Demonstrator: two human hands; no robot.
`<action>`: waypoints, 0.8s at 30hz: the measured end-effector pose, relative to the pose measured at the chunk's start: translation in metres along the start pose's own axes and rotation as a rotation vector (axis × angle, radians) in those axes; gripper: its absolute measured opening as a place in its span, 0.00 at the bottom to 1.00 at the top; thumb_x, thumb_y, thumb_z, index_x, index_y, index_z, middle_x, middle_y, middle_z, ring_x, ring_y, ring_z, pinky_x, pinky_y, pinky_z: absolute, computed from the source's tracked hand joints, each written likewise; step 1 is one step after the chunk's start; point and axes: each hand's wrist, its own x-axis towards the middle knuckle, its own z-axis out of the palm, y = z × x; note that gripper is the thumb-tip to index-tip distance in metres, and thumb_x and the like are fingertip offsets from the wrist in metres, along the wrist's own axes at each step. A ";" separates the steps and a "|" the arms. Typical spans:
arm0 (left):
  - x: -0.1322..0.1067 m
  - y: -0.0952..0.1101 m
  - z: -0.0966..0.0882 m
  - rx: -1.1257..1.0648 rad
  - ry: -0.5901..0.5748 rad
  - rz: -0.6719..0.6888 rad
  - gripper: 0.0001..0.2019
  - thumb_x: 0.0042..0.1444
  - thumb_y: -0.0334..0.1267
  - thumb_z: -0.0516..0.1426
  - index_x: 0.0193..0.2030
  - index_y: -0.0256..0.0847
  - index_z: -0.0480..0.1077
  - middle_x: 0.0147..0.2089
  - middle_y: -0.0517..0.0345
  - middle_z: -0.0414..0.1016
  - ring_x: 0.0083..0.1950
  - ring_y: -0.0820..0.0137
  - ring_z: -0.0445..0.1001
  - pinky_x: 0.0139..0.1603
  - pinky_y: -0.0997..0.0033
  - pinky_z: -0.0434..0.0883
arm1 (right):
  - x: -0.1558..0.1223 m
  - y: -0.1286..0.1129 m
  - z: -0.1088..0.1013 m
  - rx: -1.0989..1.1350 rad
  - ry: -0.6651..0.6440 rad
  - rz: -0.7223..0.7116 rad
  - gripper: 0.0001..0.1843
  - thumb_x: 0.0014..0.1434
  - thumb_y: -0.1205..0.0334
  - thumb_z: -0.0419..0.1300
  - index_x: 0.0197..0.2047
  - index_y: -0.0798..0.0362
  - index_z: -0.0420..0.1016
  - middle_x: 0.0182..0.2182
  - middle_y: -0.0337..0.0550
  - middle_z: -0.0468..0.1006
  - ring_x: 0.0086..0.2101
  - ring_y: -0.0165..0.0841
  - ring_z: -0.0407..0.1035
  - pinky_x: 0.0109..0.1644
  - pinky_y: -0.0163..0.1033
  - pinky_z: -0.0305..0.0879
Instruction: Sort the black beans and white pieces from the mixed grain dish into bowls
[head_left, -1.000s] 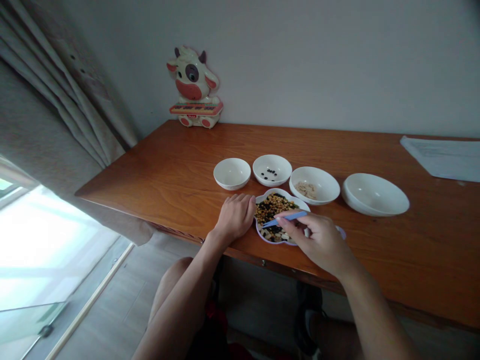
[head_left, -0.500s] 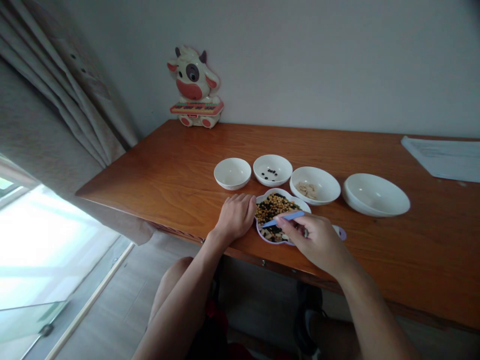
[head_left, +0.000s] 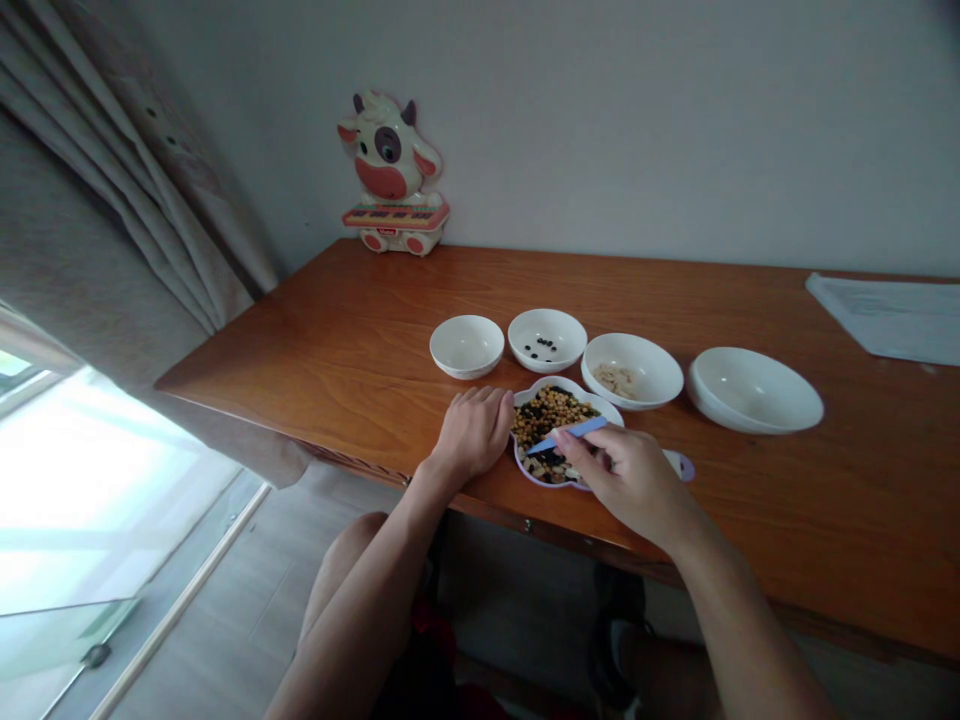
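My right hand (head_left: pixel 626 480) pinches blue tweezers (head_left: pixel 574 433), their tips pointing left and down into the mixed beans. The beans and pale flat pieces (head_left: pixel 544 415), black, yellow and light, lie in a white scalloped plate (head_left: pixel 514 447) with a purple rim and a short handle (head_left: pixel 681 465) at its right. My left hand (head_left: pixel 476 430) is closed at the plate's left rim, fingers together and curled against it. Behind the plate stand a white bowl (head_left: pixel 529 345) with several black beans and another white bowl (head_left: pixel 652 355) with pale flat pieces. Whether the tweezer tips grip anything is too small to tell.
A white bowl (head_left: pixel 466 348) stands at the left of the row, and stacked white bowls (head_left: pixel 757 390) at the right. A cow-shaped toy keyboard (head_left: pixel 394 180) leans by the wall. Papers (head_left: pixel 892 318) lie far right. The wooden table's (head_left: pixel 825 530) front edge runs below my hands.
The tweezer tips have shifted very slightly right within the plate, still low over the beans. My left hand keeps its place at the rim. The whole view has drifted a little.
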 end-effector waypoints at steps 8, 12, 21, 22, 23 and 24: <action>0.000 0.000 0.000 -0.034 0.020 -0.001 0.19 0.74 0.38 0.41 0.35 0.41 0.67 0.37 0.53 0.77 0.37 0.65 0.74 0.42 0.65 0.67 | -0.001 0.001 0.000 0.045 0.002 -0.006 0.25 0.69 0.47 0.54 0.25 0.51 0.76 0.21 0.38 0.76 0.22 0.30 0.67 0.27 0.37 0.58; 0.001 0.000 0.000 -0.028 0.018 -0.007 0.19 0.74 0.38 0.41 0.35 0.41 0.67 0.37 0.53 0.77 0.37 0.65 0.74 0.41 0.65 0.67 | -0.001 0.002 0.000 0.052 0.032 -0.006 0.24 0.69 0.47 0.54 0.30 0.53 0.80 0.25 0.42 0.80 0.24 0.32 0.71 0.29 0.37 0.61; 0.000 -0.001 0.002 0.003 0.014 0.010 0.19 0.74 0.39 0.41 0.35 0.41 0.67 0.37 0.53 0.77 0.38 0.64 0.74 0.41 0.65 0.66 | 0.001 0.000 0.000 0.067 0.024 0.013 0.24 0.69 0.47 0.55 0.29 0.53 0.80 0.21 0.40 0.77 0.21 0.29 0.68 0.26 0.36 0.59; 0.000 -0.001 0.002 0.000 0.015 0.009 0.19 0.74 0.39 0.41 0.35 0.41 0.67 0.37 0.53 0.77 0.38 0.64 0.74 0.41 0.65 0.66 | 0.001 0.000 0.000 0.076 0.035 0.024 0.23 0.68 0.47 0.56 0.29 0.53 0.80 0.21 0.40 0.78 0.21 0.29 0.68 0.26 0.36 0.60; 0.000 -0.001 0.002 -0.004 0.017 0.008 0.19 0.75 0.39 0.40 0.35 0.41 0.66 0.37 0.53 0.77 0.38 0.64 0.74 0.41 0.65 0.66 | 0.001 0.000 0.000 0.084 0.043 0.035 0.23 0.68 0.47 0.56 0.30 0.53 0.80 0.22 0.40 0.78 0.21 0.29 0.69 0.26 0.36 0.60; 0.000 -0.001 0.001 -0.008 0.019 0.006 0.19 0.75 0.39 0.40 0.35 0.41 0.66 0.37 0.53 0.77 0.38 0.64 0.74 0.41 0.65 0.66 | 0.001 0.000 0.000 0.086 0.046 0.043 0.22 0.68 0.47 0.56 0.31 0.53 0.79 0.22 0.40 0.79 0.21 0.29 0.69 0.27 0.36 0.60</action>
